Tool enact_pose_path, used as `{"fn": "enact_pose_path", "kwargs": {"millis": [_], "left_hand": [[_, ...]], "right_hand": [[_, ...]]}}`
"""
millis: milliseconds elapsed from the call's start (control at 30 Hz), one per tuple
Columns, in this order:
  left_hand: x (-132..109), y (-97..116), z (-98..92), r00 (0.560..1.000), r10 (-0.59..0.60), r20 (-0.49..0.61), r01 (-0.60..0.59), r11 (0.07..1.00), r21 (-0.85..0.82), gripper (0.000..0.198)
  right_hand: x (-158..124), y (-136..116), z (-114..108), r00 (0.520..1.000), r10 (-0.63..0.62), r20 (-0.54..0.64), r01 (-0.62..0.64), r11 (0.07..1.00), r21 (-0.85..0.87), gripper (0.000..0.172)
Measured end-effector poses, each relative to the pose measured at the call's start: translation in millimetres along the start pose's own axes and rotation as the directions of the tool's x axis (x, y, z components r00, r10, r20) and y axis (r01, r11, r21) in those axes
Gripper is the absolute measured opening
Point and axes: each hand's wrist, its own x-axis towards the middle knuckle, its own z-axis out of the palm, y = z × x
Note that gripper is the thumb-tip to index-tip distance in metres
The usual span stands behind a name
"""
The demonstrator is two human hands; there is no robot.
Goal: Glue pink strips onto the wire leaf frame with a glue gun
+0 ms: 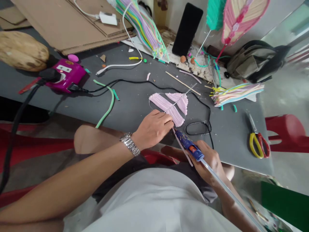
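A wire leaf-shaped frame [167,108] lies on the grey table [231,145], partly covered with pale pink strips around a thin wooden stick. My left hand [153,129] presses its fingers together on the near strips, holding the frame down. My right hand [207,159] grips a blue hot glue gun [188,145], its nozzle close to the frame's near edge and a long clear glue stick trailing from its rear. A loose pale pink strip [182,148] runs beneath the gun. The gun's tip is partly hidden by the strip.
Yellow-and-red scissors [258,145] lie near the table's right edge, beside a bundle of coloured strips [236,95]. A black cable [202,112] loops around the frame. A magenta device [65,75] sits at left, and cardboard sheets [72,19] lie behind.
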Motion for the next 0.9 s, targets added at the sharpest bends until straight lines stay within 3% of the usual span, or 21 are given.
{"fn": "enact_pose_path", "kwargs": {"millis": [433,900], "left_hand": [[1.4,1.2,-1.7,1.000,0.016,0.024,-0.017,1.000,0.011,0.020],[2.0,0.9,1.5,0.999,0.045,-0.030,-0.044,0.999,0.018,0.016]], "right_hand": [[-1.3,-3.7,-3.5,1.000,0.014,-0.009,-0.014,1.000,-0.008,0.015],[-1.1,-3.8,-4.0,0.999,0.031,-0.027,-0.033,0.996,-0.080,0.012]]}}
